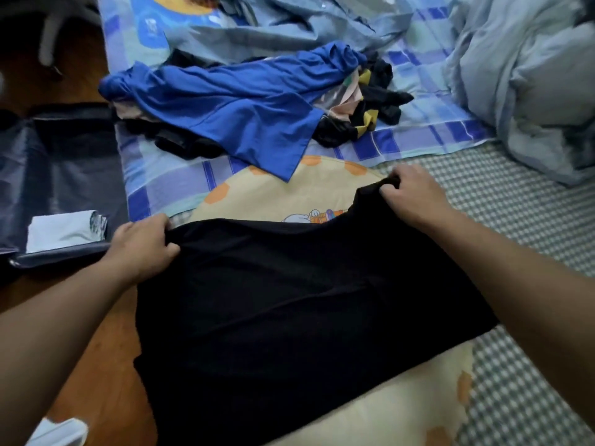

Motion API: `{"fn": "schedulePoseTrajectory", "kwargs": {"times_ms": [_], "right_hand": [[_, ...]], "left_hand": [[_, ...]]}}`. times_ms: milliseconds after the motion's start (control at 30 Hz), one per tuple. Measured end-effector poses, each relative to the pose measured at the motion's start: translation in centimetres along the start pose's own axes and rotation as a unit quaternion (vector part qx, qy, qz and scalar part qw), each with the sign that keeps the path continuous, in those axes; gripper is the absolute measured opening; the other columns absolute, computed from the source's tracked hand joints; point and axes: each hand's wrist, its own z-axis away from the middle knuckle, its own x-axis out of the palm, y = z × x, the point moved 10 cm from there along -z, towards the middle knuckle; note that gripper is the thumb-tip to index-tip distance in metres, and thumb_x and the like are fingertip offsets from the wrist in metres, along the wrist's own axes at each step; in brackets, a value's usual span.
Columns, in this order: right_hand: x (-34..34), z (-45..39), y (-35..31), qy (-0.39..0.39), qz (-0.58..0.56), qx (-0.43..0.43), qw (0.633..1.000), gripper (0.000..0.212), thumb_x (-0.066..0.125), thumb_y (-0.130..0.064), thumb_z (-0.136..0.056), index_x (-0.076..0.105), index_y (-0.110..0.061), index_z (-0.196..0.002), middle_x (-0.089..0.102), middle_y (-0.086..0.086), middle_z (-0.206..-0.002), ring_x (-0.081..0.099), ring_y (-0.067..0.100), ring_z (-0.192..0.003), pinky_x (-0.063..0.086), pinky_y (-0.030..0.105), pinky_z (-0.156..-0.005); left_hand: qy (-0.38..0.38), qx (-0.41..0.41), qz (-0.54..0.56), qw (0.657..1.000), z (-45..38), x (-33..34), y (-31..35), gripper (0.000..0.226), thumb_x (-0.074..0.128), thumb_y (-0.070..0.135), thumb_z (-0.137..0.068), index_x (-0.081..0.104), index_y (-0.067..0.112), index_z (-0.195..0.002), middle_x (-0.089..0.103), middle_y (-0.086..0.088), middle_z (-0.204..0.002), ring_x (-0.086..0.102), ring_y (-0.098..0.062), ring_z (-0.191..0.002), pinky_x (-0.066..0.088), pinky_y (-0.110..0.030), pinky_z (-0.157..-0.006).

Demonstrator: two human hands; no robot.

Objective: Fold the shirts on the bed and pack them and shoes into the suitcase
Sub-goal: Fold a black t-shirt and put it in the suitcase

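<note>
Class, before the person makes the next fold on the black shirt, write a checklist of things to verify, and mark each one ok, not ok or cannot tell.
1. Left hand grips the black shirt at its far edge: ok.
2. Right hand grips the same edge: ok.
3. Shirt lies flat on the bed: not ok, its near left part hangs over the side.
4. Blue shirt clear of the black one: ok.
5. Suitcase open beside the bed: ok.
6. Sleeves tucked in: cannot tell.

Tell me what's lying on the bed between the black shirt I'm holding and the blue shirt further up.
In the head view, only bare bedding: the cream cartoon-print cover with orange patches lies between the black shirt and the blue shirt.
</note>
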Motion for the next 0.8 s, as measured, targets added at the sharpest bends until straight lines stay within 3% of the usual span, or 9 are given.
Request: {"fn": "schedulePoseTrajectory", "kwargs": {"times_ms": [100, 167, 267, 333, 400, 500, 567, 667, 800], "right_hand": [[0.6, -4.2, -1.8, -0.057, 0.05, -0.06, 0.995, 0.056, 0.076, -0.059, -0.076, 0.049, -0.019, -0.102, 0.047, 0.006, -0.1, 0.047, 0.025, -0.093, 0.037, 0.036, -0.078], [0.5, -5.5, -1.9, -0.07, 0.068, -0.097, 0.99, 0.067, 0.086, -0.057, -0.066, 0.045, -0.022, -0.105, 0.044, 0.003, -0.102, 0.044, 0.021, -0.094, 0.039, 0.035, -0.08], [0.8, -5.6, -1.6, -0.075, 0.141, -0.152, 0.975, 0.047, 0.081, -0.02, -0.076, 0.041, -0.024, -0.102, 0.047, 0.008, -0.102, 0.053, 0.031, -0.096, 0.043, 0.038, -0.08], [-0.5, -5.1, -0.3, -0.005, 0.117, -0.12, 0.986, 0.029, 0.066, 0.0, -0.078, 0.05, -0.014, -0.099, 0.054, 0.017, -0.103, 0.056, 0.038, -0.098, 0.042, 0.041, -0.079], [-2.4, -3.2, 1.6, 0.068, 0.078, -0.057, 0.993, 0.019, 0.06, 0.008, -0.076, 0.06, -0.002, -0.093, 0.058, 0.026, -0.1, 0.056, 0.043, -0.096, 0.042, 0.043, -0.078], [-4.1, 3.3, 3.3, 0.111, 0.038, -0.053, 0.992, 0.01, 0.05, 0.006, -0.068, 0.059, 0.003, -0.07, 0.056, 0.03, -0.079, 0.055, 0.046, -0.08, 0.034, 0.044, -0.067], [-4.5, 8.3, 5.9, 0.104, 0.009, -0.034, 0.994, 0.009, 0.04, -0.004, -0.059, 0.049, -0.007, -0.059, 0.05, 0.026, -0.065, 0.052, 0.043, -0.069, 0.023, 0.037, -0.061], [-2.5, 14.2, 10.9, 0.059, 0.04, 0.001, 0.997, 0.019, 0.047, 0.002, -0.063, 0.052, -0.016, -0.059, 0.058, 0.022, -0.065, 0.058, 0.04, -0.066, 0.03, 0.034, -0.062], [4.4, 17.2, 15.4, -0.045, 0.109, 0.025, 0.993, 0.03, 0.065, 0.02, -0.065, 0.072, -0.008, -0.075, 0.066, 0.016, -0.094, 0.055, 0.042, -0.095, 0.048, 0.048, -0.084]], "left_hand": [[-0.002, 0.007, -0.01, 1.0, -0.2, -0.2, -0.2, 0.018, 0.063, 0.019, -0.087, 0.054, 0.017, -0.103, 0.068, -0.011, -0.102, 0.062, -0.033, -0.103, 0.032, -0.035, -0.081], [0.012, 0.007, -0.005, 1.0, -0.5, -0.5, -0.9, 0.014, 0.062, 0.019, -0.086, 0.054, 0.02, -0.097, 0.069, -0.011, -0.105, 0.063, -0.034, -0.101, 0.036, -0.037, -0.079], [0.035, 0.006, 0.032, 0.999, -0.6, -0.6, -2.0, 0.018, 0.062, 0.013, -0.081, 0.047, 0.023, -0.081, 0.06, -0.008, -0.092, 0.06, -0.037, -0.092, 0.039, -0.039, -0.076], [0.071, 0.02, 0.079, 0.994, 0.5, -1.1, -2.2, 0.025, 0.061, 0.007, -0.077, 0.044, 0.024, -0.075, 0.049, -0.003, -0.082, 0.057, -0.039, -0.085, 0.042, -0.042, -0.075], [0.13, 0.039, 0.125, 0.983, 3.4, -2.5, -1.7, 0.024, 0.059, 0.003, -0.074, 0.043, 0.022, -0.074, 0.043, -0.001, -0.079, 0.053, -0.039, -0.079, 0.043, -0.045, -0.071], [0.182, 0.09, 0.143, 0.969, 10.4, -4.8, -0.2, 0.015, 0.052, 0.01, -0.067, 0.044, 0.02, -0.075, 0.044, 0.0, -0.078, 0.051, -0.036, -0.073, 0.04, -0.042, -0.065], [0.177, 0.11, 0.144, 0.967, 15.5, -4.9, 0.4, 0.015, 0.052, 0.009, -0.064, 0.046, 0.019, -0.074, 0.047, 0.001, -0.075, 0.05, -0.032, -0.072, 0.036, -0.039, -0.064], [0.135, 0.118, 0.136, 0.974, 21.6, -2.1, 0.8, 0.02, 0.054, 0.004, -0.062, 0.048, 0.018, -0.075, 0.045, 0.005, -0.075, 0.045, -0.023, -0.072, 0.025, -0.034, -0.064], [0.032, 0.144, 0.091, 0.985, 24.4, 6.7, 1.5, 0.06, 0.066, -0.013, -0.055, 0.042, 0.032, -0.086, 0.045, 0.01, -0.083, 0.05, -0.022, -0.076, 0.033, -0.034, -0.062]]}}
